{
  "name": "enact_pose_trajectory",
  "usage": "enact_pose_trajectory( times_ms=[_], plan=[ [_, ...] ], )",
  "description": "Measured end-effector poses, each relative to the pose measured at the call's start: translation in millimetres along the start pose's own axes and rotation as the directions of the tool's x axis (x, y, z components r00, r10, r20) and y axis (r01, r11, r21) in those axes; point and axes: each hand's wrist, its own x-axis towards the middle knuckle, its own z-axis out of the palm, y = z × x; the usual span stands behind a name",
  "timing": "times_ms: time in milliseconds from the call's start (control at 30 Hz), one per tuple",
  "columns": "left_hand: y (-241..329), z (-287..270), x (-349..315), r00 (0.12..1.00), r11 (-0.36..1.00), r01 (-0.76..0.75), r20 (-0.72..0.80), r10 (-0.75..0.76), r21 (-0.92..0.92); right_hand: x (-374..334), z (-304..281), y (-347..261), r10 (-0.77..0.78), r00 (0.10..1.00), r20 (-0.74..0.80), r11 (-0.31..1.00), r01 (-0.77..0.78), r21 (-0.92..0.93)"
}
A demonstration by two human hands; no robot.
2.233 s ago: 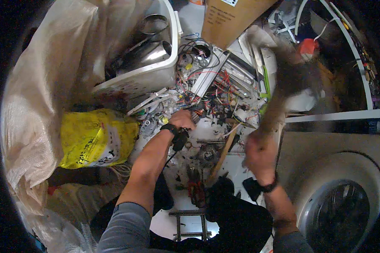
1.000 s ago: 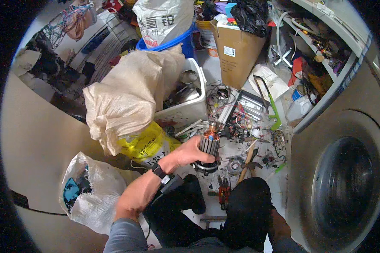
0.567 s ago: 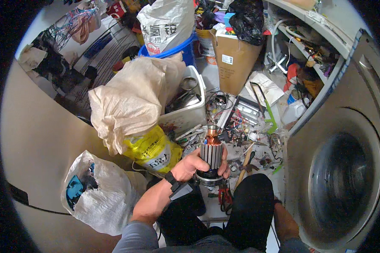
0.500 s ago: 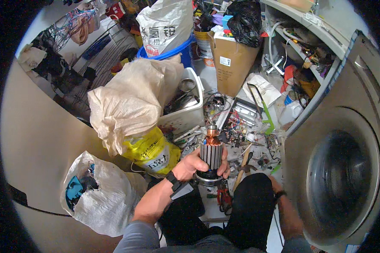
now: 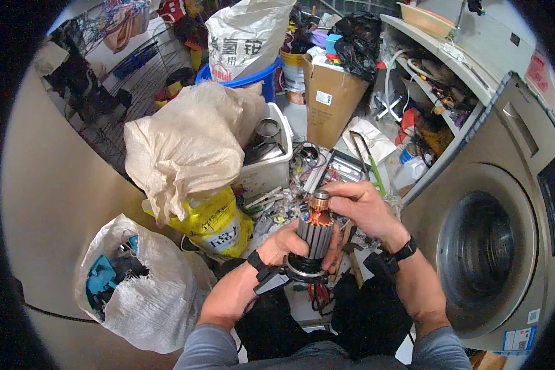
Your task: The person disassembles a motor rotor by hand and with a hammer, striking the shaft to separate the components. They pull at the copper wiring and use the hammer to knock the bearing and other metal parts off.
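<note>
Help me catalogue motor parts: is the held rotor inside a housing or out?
Out: the ridged rotor shows bare, copper windings exposed, with the left hand gripping directly around it.

Grey slotted motor armature, copper-wound near its top, tilted slightly right, in the left hand

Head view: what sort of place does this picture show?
Probably a cluttered utility or laundry room: there is a washing machine, scattered wires and metal parts, and a motor rotor in the left hand.
</note>
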Motion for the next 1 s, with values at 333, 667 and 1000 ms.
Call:
enact_pose_trajectory(
  times_ms=[333, 667, 1000],
  plan=[
    [29, 34, -2, 0.782, 0.65, 0.343, -0.589, 0.202, 0.678, 11, 8, 41, 0.084, 0.995, -0.054, 0.957, -0.065, 0.283],
    [23, 28, -7, 0.656, -0.068, 0.645, -0.506, 0.56, 0.761, 11, 7, 44, -0.104, 0.987, -0.123, 0.994, 0.1, -0.039],
    [19, 15, -18, 0.689, -0.417, 0.693, -0.37, 0.623, 0.589, 10, 10, 57, -0.014, 0.997, -0.082, 0.991, 0.003, -0.134]
  ],
)
